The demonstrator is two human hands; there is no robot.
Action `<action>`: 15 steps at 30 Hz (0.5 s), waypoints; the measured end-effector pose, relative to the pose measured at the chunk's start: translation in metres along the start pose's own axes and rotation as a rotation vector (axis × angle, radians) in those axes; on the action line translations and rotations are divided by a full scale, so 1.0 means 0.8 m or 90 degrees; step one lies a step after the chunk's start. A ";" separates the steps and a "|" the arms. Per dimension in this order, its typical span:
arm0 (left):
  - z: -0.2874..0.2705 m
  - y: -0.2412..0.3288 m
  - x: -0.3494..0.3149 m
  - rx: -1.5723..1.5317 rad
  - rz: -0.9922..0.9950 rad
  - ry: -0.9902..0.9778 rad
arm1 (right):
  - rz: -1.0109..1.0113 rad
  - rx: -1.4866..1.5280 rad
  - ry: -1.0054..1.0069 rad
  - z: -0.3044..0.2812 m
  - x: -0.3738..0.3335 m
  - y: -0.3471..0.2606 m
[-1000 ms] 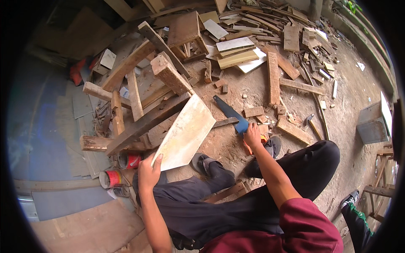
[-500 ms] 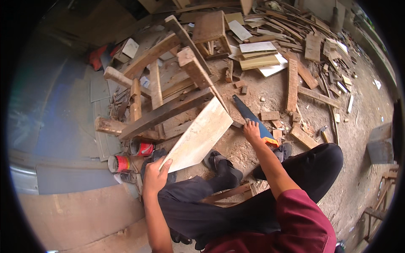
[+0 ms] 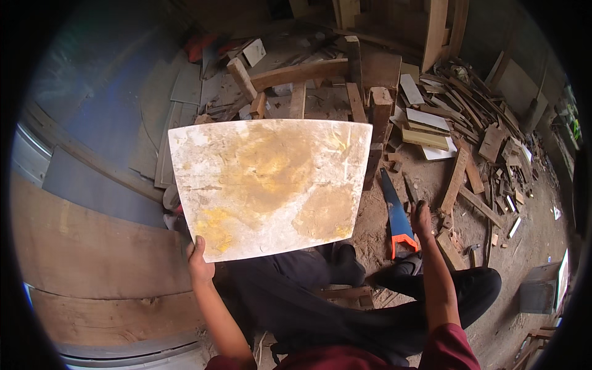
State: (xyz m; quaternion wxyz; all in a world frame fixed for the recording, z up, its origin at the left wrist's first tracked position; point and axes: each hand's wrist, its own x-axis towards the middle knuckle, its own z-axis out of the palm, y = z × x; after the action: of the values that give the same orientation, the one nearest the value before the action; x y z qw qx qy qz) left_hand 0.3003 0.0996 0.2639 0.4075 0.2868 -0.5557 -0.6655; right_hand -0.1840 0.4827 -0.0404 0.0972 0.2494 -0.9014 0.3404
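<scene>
My left hand (image 3: 200, 261) is closed on the lower left corner of a board (image 3: 271, 185), thumb on its face. The board is white with brown and yellow stains, and its broad face is turned up toward me. Further right, my right hand (image 3: 423, 223) is closed around a slim dark tool (image 3: 411, 188) that points away from me; its kind is not clear. Just left of that hand, a handsaw (image 3: 395, 206) with a blue blade and orange handle lies on the ground. The board covers part of a wooden frame (image 3: 302, 73) beyond it.
Planks and offcuts (image 3: 456, 102) are heaped at the far right. A hammer (image 3: 473, 254) lies right of my knee, and a grey bin (image 3: 538, 288) stands at the right edge. Wide wooden panels (image 3: 105, 253) line the left side. My legs stretch under the board.
The board has been raised and turned so its stained face shows. My right hand has left the saw and moved right, now gripping the slim dark tool. The view has shifted.
</scene>
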 end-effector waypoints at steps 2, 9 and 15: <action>-0.023 -0.012 -0.008 -0.067 0.008 0.031 | 0.061 0.076 0.099 -0.035 0.038 -0.035; -0.005 -0.069 -0.037 -0.181 -0.024 0.126 | -0.109 0.199 0.099 -0.169 0.084 -0.280; 0.042 -0.063 -0.046 -0.252 -0.172 0.104 | -0.343 0.194 -0.038 -0.125 0.085 -0.447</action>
State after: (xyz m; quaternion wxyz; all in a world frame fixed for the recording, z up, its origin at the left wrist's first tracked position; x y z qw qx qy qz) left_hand 0.2794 0.1511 0.2193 0.4066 0.3257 -0.3367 -0.7843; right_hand -0.0571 0.2926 0.2602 0.1191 0.5010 -0.7437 0.4264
